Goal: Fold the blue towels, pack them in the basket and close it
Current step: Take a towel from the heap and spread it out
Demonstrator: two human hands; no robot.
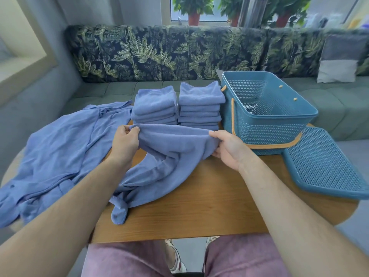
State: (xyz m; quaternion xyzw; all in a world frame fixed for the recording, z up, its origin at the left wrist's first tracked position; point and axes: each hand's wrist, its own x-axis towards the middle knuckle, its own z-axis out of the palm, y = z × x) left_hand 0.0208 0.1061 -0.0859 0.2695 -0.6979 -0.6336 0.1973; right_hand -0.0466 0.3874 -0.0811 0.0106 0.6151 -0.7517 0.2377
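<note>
Pinching the soft, limp towel by its top edge just left of the basket, left hand and right hand should grip corners.

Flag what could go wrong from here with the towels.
1. The towel pinched by the left hand and right hand is twisted at its near end, so the fold may come out uneven.
2. The stacks stand just behind the hands; a forward flick could topple them.
3. The unfolded pile drapes over the left edge of the table and might slide off.
</note>
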